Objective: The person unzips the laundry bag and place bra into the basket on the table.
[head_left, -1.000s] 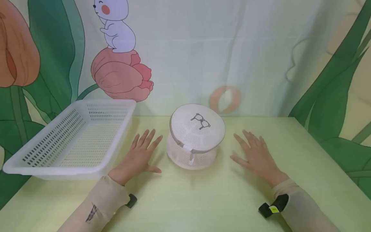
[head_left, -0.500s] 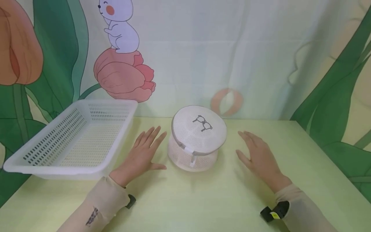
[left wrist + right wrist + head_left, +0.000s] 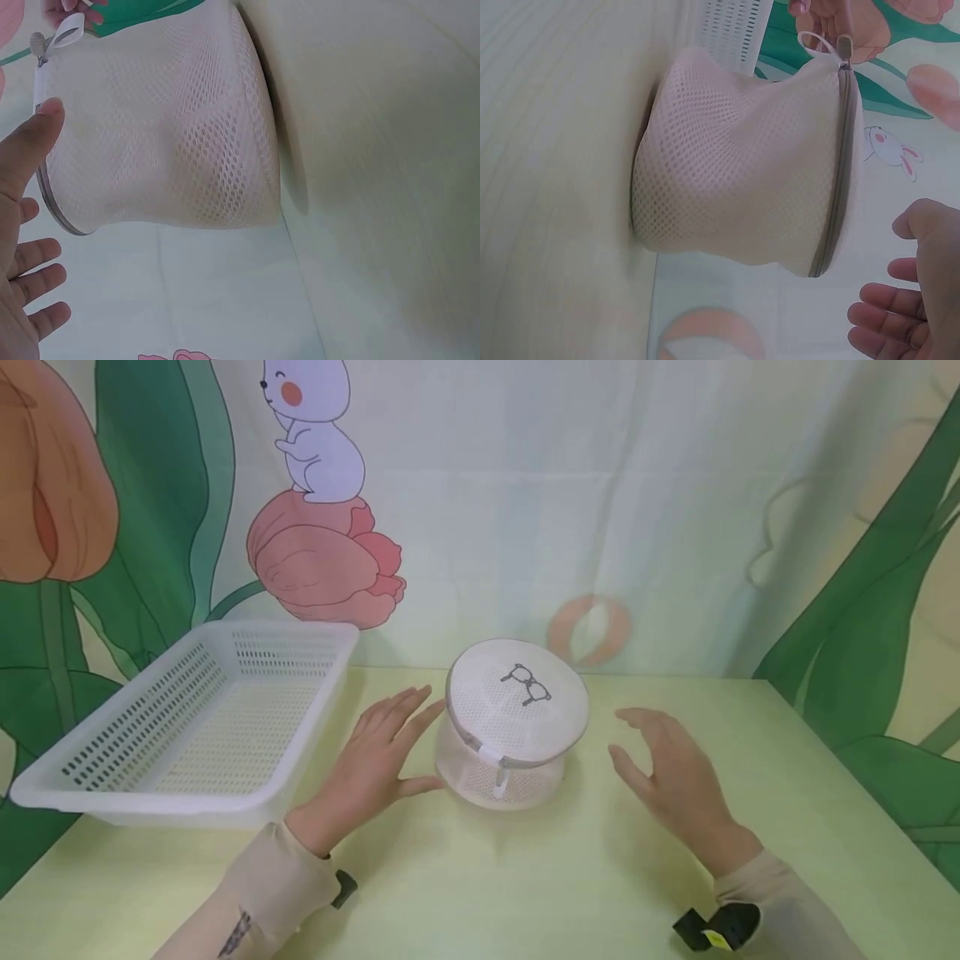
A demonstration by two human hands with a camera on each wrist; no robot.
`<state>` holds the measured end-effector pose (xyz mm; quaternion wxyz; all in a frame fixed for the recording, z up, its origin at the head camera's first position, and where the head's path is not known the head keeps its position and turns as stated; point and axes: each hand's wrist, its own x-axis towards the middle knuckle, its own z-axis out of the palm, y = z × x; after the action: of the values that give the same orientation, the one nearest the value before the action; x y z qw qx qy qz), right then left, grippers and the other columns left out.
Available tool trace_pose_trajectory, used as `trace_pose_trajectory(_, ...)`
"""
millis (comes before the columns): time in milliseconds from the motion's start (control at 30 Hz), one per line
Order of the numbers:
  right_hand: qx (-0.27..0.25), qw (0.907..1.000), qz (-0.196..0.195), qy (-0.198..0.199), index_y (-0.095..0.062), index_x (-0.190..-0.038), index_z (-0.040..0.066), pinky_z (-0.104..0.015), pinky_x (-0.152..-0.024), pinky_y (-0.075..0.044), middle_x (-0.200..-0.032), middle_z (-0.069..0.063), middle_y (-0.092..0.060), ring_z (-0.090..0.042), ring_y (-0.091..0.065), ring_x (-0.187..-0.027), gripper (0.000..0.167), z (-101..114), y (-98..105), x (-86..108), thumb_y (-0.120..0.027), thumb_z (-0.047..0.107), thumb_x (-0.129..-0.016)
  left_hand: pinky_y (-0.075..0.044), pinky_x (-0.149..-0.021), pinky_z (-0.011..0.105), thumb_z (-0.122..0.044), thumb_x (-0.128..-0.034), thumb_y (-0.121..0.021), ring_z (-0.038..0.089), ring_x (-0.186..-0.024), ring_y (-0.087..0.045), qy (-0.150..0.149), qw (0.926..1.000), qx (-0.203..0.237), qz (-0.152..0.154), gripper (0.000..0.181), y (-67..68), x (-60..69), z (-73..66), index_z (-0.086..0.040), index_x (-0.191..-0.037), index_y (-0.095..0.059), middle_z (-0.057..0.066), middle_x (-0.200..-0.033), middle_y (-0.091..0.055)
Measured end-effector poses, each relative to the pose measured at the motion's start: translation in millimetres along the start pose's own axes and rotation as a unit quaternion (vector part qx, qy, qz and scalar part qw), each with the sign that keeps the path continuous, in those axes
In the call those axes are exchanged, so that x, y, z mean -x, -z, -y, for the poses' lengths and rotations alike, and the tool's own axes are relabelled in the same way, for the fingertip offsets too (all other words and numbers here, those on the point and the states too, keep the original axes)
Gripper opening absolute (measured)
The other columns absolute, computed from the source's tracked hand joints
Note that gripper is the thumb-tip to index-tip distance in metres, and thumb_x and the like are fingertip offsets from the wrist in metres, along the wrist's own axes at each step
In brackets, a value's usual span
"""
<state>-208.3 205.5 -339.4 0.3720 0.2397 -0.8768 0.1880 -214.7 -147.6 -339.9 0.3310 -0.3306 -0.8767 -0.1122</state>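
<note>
Currently both hands (image 3: 366, 768) (image 3: 681, 787) empty, loosely spread, flanking zippered mesh bag (image 3: 513, 727); left closer, contact unclear.

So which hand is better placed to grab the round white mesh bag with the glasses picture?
Probably the left hand: in the head view it is right beside the round white mesh bag, though contact is unclear. Pale yellow-green table shows between the right hand and the bag.

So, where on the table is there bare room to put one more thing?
Bare table lies in front of the bag, between the sleeves, and also right of the right hand, out to the table's edge. It is crowded left of the bag: the left hand fills most of the gap to the basket.
</note>
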Motion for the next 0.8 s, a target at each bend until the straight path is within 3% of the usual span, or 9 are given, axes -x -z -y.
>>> trace_pose_trajectory(267, -0.015, 0.9992, -0.019, 0.031, -0.063, -0.106, 0.0, -0.039, -0.068, -0.055, -0.103, -0.015, -0.068, -0.025, -0.063, -0.083, 0.033, 20, 9, -4.9, -0.071, 0.014, -0.078, -0.041, -0.104, 0.05, -0.038, -0.0673, -0.084, 0.034, -0.126, -0.049, -0.048, 0.997, 0.018, -0.058, 0.077, 0.4, -6.2, -11.6, -0.01, -0.132, -0.054, 0.015, -0.137, -0.052)
trace_pose_trajectory(800, -0.062, 0.995, -0.035, 0.071, -0.062, -0.098, 0.005, -0.02, -0.057, -0.051, -0.091, -0.005, -0.065, -0.012, -0.061, -0.074, 0.026, 48, 14, -11.0, -0.072, 0.009, -0.074, -0.043, -0.102, 0.044, -0.037, -0.0681, -0.084, 0.028, -0.122, -0.052, -0.118, 0.9882, 0.036, -0.091, 0.068, -2.0, -25.0, -32.9, -0.011, -0.124, -0.058, 0.011, -0.129, -0.058)
